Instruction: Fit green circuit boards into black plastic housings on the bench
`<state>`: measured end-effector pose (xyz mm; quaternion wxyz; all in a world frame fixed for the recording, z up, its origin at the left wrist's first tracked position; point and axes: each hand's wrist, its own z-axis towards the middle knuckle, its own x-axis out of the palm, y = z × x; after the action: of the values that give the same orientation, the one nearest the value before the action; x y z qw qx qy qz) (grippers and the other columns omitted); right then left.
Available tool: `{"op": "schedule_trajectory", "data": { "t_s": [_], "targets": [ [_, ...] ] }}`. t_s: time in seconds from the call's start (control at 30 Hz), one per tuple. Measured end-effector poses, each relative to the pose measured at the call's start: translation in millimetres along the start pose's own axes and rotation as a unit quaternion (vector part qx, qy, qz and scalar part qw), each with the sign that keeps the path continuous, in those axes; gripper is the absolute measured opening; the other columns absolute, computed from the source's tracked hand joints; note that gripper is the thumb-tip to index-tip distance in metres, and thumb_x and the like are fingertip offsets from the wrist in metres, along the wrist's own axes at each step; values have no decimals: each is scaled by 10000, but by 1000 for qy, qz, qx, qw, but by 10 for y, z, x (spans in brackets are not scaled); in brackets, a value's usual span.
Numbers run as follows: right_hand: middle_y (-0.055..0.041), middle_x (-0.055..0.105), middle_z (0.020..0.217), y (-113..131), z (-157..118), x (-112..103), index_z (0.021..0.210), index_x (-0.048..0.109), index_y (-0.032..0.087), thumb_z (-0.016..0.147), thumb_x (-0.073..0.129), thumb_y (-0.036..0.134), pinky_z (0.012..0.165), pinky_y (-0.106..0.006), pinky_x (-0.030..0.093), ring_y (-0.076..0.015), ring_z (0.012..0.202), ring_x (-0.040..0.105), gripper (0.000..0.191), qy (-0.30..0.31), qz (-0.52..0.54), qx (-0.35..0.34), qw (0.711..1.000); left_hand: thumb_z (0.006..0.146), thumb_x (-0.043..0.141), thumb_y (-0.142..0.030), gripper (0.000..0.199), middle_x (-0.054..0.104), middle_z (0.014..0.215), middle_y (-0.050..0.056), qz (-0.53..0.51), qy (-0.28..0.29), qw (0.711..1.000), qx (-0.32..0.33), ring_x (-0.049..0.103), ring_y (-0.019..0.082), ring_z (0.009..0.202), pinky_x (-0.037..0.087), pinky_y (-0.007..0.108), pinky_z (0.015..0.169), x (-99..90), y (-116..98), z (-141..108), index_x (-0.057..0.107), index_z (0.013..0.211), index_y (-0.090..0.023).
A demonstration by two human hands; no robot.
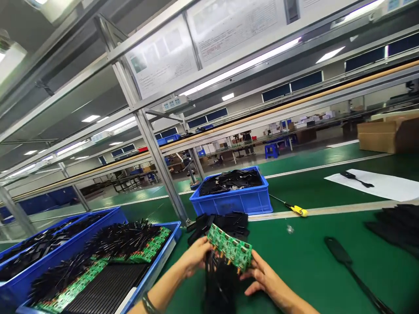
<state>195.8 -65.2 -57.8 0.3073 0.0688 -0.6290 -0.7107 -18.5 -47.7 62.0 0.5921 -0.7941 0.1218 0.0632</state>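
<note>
A green circuit board panel (pixel 230 245) with small components and short orange-brown parts along its lower edge is held up over the green bench. Black cables (pixel 220 279) hang down beneath it. My left hand (pixel 197 256) grips its left end, fingers closed behind the edge. At the opposite end, my right hand (pixel 261 274) pinches the board between thumb and fingers, its lower fingers partly spread. Just behind the board lies a pile of flat black plastic pieces (pixel 235 222).
A blue bin (pixel 229 203) of black parts stands behind. To the left, another blue bin (pixel 175 233) holds boards with black leads. A yellow-handled screwdriver (pixel 298 211), a black paddle-shaped piece with cable (pixel 338 250), white paper (pixel 389 186) and a cardboard box (pixel 376 136) lie rightward.
</note>
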Motion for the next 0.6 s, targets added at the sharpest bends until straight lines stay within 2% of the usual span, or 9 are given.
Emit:
{"op": "schedule_trajectory", "data": {
  "t_s": [0.1,0.17,0.27,0.33,0.4,0.47,0.53,0.6],
  "targets": [
    [-65,602,871,22,63,-3,1212,441,216,677,553,690,481,-255,502,-142,632,558,723,-102,21,68,992,602,651,-333,351,619,755,25,-52,53,996,-53,563,130,571,484,267,508,273,312,94,536,897,-180],
    [-23,580,722,67,102,-37,1101,499,195,711,517,674,432,-208,462,-103,529,512,617,-141,1,85,986,583,690,-394,443,634,854,50,-37,53,997,-34,589,147,672,488,269,565,322,431,172,565,949,-179],
    [13,532,614,124,139,-118,952,523,178,754,433,668,394,-177,413,-87,467,494,535,-156,-48,69,984,566,706,-525,612,622,1014,80,3,5,1000,18,586,187,868,471,264,649,343,527,326,576,1057,-183],
    [28,496,575,142,148,-178,842,511,173,764,385,667,377,-178,387,-88,439,492,516,-163,-116,54,978,571,680,-592,684,615,1027,111,40,-46,996,60,579,207,874,456,261,626,369,574,428,573,1081,-148],
    [24,485,599,153,141,-239,754,477,180,782,346,641,371,-194,386,-102,447,513,480,-176,-204,42,962,586,668,-596,668,623,976,127,88,-92,984,126,580,213,807,456,288,630,405,618,501,595,1045,-116],
    [4,488,654,167,122,-301,706,462,187,814,310,580,388,-224,410,-122,475,537,435,-192,-298,40,934,585,694,-553,580,629,922,114,122,-148,962,195,570,208,747,458,313,664,436,653,526,630,973,-127],
    [-30,510,717,183,97,-355,734,515,182,845,281,502,489,-274,472,-160,568,579,412,-197,-375,35,905,567,738,-496,483,629,884,93,103,-184,950,232,566,206,744,455,303,667,457,669,498,637,892,-155],
    [-65,536,772,196,76,-392,854,595,167,863,278,459,697,-340,499,-212,751,605,431,-188,-424,21,886,565,765,-451,431,629,829,71,12,-147,964,221,576,196,747,455,270,631,472,666,432,600,848,-171]
  ]
}}
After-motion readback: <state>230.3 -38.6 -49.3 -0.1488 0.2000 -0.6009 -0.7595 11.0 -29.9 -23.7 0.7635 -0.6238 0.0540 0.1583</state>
